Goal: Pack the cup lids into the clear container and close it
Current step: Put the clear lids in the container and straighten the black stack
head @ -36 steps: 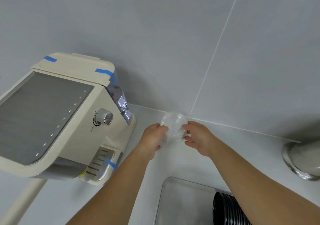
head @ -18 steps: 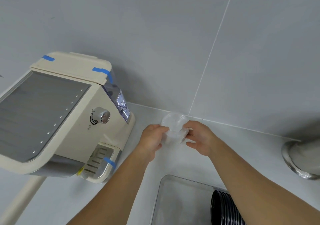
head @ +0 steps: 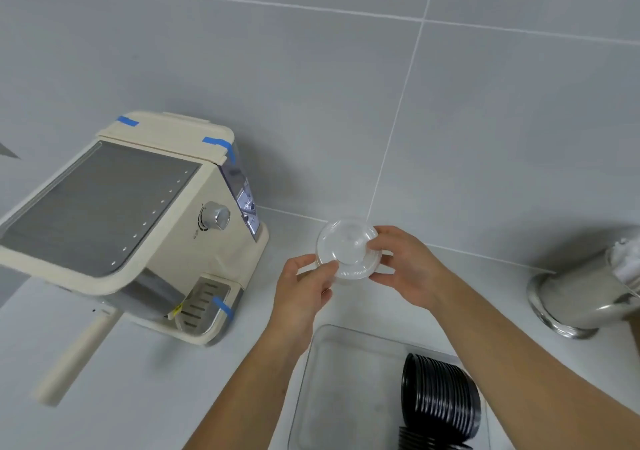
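You are standing at a pale grey counter [head: 145,390] backed by large grey wall tiles, and most of the job looks to be ahead of you. The biggest thing on it, the cream espresso machine with the brushed-metal top and blue tape tabs [head: 131,228], sits to your left and plays no part here. Nearest you, at the bottom edge of the view, lies the clear rectangular plastic container [head: 332,394]; it is open, and no cover for it shows anywhere in view (so you will have to find it before you can close up). Inside it, on the right, a row of black ribbed plastic lids [head: 440,397] already stands on edge, so I judge that part packed. The left half of the container is bare. Off to your right a shiny steel canister [head: 575,297] stands clear of your work.

Above the counter, beyond the container's far end, you hold a small stack of clear round plastic cup lids [head: 348,247] between both hands. Your left hand [head: 304,290] is closed on the near left rim with thumb and fingertips, and your right hand [head: 408,269] pinches the right edge the same way. How many lids are in the stack I cannot tell. What is left, as I judge it: bring this stack down into the bare half, pack any further lids, then close the container.
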